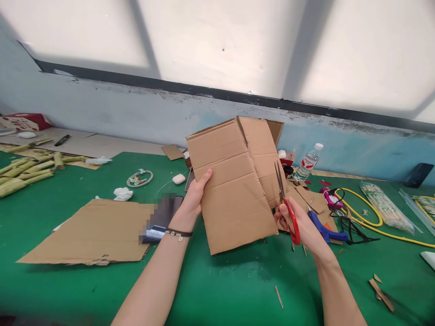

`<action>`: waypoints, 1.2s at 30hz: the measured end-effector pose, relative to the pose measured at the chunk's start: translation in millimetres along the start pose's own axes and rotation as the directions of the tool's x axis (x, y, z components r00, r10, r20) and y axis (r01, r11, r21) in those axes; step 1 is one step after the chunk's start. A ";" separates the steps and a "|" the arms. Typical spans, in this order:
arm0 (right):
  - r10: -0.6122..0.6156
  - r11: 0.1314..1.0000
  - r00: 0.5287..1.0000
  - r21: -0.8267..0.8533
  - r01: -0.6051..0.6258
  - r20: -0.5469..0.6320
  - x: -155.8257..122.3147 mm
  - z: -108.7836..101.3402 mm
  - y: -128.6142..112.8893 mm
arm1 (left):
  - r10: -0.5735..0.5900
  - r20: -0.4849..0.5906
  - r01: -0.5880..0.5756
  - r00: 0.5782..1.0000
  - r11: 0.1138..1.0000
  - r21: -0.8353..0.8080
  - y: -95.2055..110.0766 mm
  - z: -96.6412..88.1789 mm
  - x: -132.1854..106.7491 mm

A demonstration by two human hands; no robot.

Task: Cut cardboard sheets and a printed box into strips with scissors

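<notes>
A folded piece of brown cardboard [231, 199] is held up over the green table, with crease lines across it and a second flap [263, 156] behind its right edge. My left hand [197, 194] grips its left edge, thumb on the front face and the other fingers hidden behind. In my right hand [297, 217] are red-handled scissors [292, 222], blades pointing up and slightly apart. They stand beside the cardboard's right side, in front of the rear flap. Whether the right fingertips also touch the cardboard's lower right corner, I cannot tell.
A flat cardboard sheet [102, 231] lies at left, beside a dark phone-like item [170, 210]. To the right are a blue glue gun [328, 231], a water bottle [307, 164], a yellow cable [377, 217] and a bag of sticks [385, 206]. Cut stalks [30, 170] lie far left.
</notes>
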State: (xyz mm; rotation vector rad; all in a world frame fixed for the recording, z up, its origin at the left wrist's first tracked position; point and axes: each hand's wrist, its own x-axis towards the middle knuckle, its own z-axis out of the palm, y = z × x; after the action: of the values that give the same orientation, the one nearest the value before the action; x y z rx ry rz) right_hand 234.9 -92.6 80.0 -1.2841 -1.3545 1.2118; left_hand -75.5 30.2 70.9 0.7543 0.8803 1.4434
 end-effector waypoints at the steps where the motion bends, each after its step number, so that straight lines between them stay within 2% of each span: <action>1: -0.008 1.000 1.000 -0.012 0.008 0.021 -2.3 -0.1 -3.2 | 0.006 -0.002 -0.006 1.000 1.000 0.000 0.1 -0.4 0.2; 6: -0.026 0.987 0.988 -0.154 0.049 0.154 -7.8 -2.5 -15.1 | 0.029 0.003 -0.029 1.000 1.000 0.011 1.0 -5.5 2.8; 10: 0.039 0.985 0.975 -0.173 -0.001 0.217 -5.9 -4.2 -15.4 | 0.000 0.032 -0.001 0.999 1.000 0.024 1.7 -7.1 1.8; 13: 0.063 0.984 0.963 -0.178 -0.015 0.264 -4.6 -6.2 -11.6 | 0.030 0.038 -0.030 0.999 0.999 0.013 2.6 -7.2 1.0; 16: 0.021 0.987 0.956 -0.161 0.027 0.292 -5.2 -9.9 -6.1 | 0.089 -0.001 -0.089 0.996 0.996 -0.024 4.4 -9.4 3.4; 19: -0.043 0.987 0.949 -0.137 0.090 0.313 -8.2 -13.9 -1.3 | 0.091 -0.024 -0.092 0.996 0.995 -0.037 5.9 -12.4 6.5; 26: -0.088 0.973 0.910 -0.161 0.165 0.405 -13.5 -15.8 2.0 | 0.066 0.041 -0.066 0.997 0.998 -0.004 6.9 -11.6 1.1; 30: -0.042 0.993 0.924 -0.088 0.081 0.381 -11.7 -7.1 -1.9 | 0.039 0.051 -0.041 0.998 0.998 0.041 8.5 -8.7 -3.7; 34: 0.057 0.988 0.941 0.120 -0.102 0.333 -7.0 -0.9 -1.1 | 0.000 0.064 -0.005 0.998 0.997 0.081 9.4 -3.9 -8.1; 36: 0.073 0.967 0.940 0.206 -0.148 0.332 -4.2 -1.8 2.0 | -0.004 0.079 -0.003 0.997 0.996 0.085 9.5 -1.1 -10.5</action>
State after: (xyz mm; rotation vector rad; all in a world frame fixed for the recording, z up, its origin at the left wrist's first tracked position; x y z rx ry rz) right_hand 237.2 -96.7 78.4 -1.0406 -1.3327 1.6635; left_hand -80.5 19.7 79.1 0.8691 0.8857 1.3731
